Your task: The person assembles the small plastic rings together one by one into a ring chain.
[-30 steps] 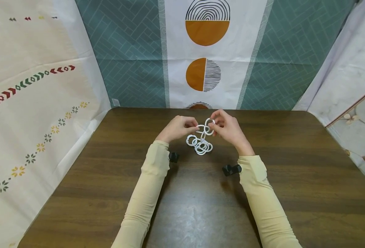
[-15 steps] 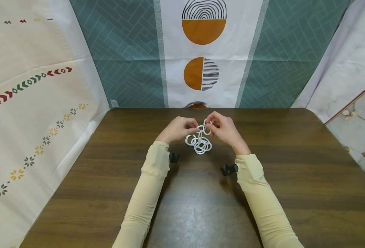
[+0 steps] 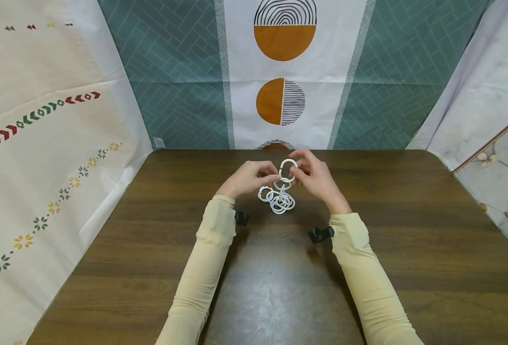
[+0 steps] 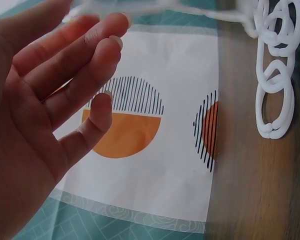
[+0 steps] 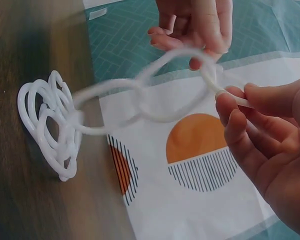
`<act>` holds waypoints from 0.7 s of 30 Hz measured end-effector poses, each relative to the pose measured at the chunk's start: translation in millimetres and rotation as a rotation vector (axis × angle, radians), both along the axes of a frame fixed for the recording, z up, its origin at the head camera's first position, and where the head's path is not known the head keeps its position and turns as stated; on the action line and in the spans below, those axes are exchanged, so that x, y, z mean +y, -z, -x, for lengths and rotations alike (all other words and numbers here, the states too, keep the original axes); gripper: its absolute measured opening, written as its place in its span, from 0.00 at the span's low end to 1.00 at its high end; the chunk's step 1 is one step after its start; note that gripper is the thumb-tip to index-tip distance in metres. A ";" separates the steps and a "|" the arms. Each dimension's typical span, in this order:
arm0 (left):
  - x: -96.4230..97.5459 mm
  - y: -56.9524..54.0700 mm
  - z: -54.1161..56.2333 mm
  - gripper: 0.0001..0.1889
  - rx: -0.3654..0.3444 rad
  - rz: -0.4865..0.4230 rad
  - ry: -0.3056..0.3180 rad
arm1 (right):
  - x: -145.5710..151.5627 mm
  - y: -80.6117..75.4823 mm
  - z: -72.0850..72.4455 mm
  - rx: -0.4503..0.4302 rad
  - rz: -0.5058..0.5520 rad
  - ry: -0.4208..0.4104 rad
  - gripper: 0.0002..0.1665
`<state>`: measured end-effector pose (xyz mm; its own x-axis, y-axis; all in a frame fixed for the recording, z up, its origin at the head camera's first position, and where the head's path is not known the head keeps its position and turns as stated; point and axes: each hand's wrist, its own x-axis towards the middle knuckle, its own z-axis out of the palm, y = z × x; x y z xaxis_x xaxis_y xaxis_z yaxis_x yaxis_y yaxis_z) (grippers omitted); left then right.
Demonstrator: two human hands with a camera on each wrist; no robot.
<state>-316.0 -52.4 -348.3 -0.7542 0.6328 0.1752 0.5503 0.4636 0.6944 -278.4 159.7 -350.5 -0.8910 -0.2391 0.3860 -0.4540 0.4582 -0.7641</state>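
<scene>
White linked rings form a chain, partly heaped in a pile (image 3: 282,203) at the table's far middle. One chain ring (image 3: 281,167) stands raised between both hands and shows a small gap in its side. My right hand (image 3: 316,177) pinches this ring between thumb and fingers, as the right wrist view shows. My left hand (image 3: 249,178) pinches the same ring's left side with thumb and index; the remaining fingers are spread in the left wrist view. A second ring (image 5: 110,82) hangs between the raised one and the pile, blurred in the right wrist view.
A brown wooden table (image 3: 254,278) lies under the hands. Behind it hangs a green and white patterned cloth (image 3: 185,96), with a cream cloth (image 3: 51,167) at the left and a pale one (image 3: 473,120) at the right.
My right hand dips toward the left hand, then rises slightly. The raised ring now stands taller and nearer the left fingertips. The heap stays on the table.
</scene>
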 end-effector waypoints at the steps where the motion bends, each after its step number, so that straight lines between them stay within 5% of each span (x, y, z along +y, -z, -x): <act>1: -0.5 0.1 0.0 0.10 -0.002 -0.005 -0.006 | 0.1 0.2 0.5 0.001 0.018 0.009 0.17; 12: -6.2 -1.0 2.1 0.10 0.053 0.018 -0.041 | 11.7 -9.5 -0.1 -0.032 0.320 0.103 0.13; 21: -6.8 -1.3 1.5 0.09 0.028 0.037 -0.026 | 35.1 -28.0 -10.9 0.061 0.593 0.138 0.02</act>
<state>-317.5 -59.1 -347.0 -0.7657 0.6194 0.1733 0.5566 0.5030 0.6612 -267.5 194.8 -322.4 -0.8706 0.1485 0.4691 -0.4715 0.0203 -0.8816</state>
